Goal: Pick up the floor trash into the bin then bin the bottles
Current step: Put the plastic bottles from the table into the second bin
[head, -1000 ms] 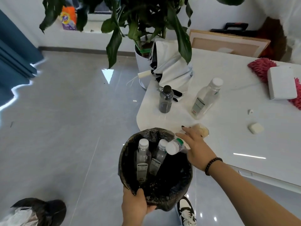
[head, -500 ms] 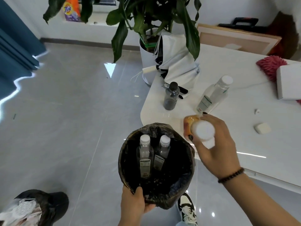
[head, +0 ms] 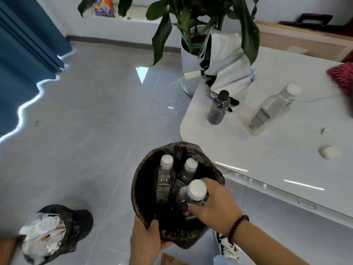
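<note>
My right hand [head: 215, 205] has carried the white-capped bottle [head: 194, 192] off the desk [head: 267, 150] and down into the mouth of the bin [head: 141, 188]; half a second ago I had it raised beside the rim, cap toward me. My grip is closed round the body just under the cap, fingers curled, and the bottle is partly inside the black liner, not yet let go. My left hand [head: 147, 238] still holds the bin at its near rim, thumb hooked over the edge, keeping it up next to the desk corner. Two clear bottles [head: 166, 176] already stand inside, leaning against the far wall, same as before. I judge this third one is about to join them once I loosen my fingers

Two more wait on the desk: a dark-capped bottle [head: 218, 107] near the corner and a larger clear bottle [head: 271, 109] to its right, both untouched since the earlier frames. A second black bag [head: 57, 232] stuffed with crumpled trash sits on the floor [head: 86, 131] at lower left, so the floor pickup looks done and the bottle step is partway through
</note>
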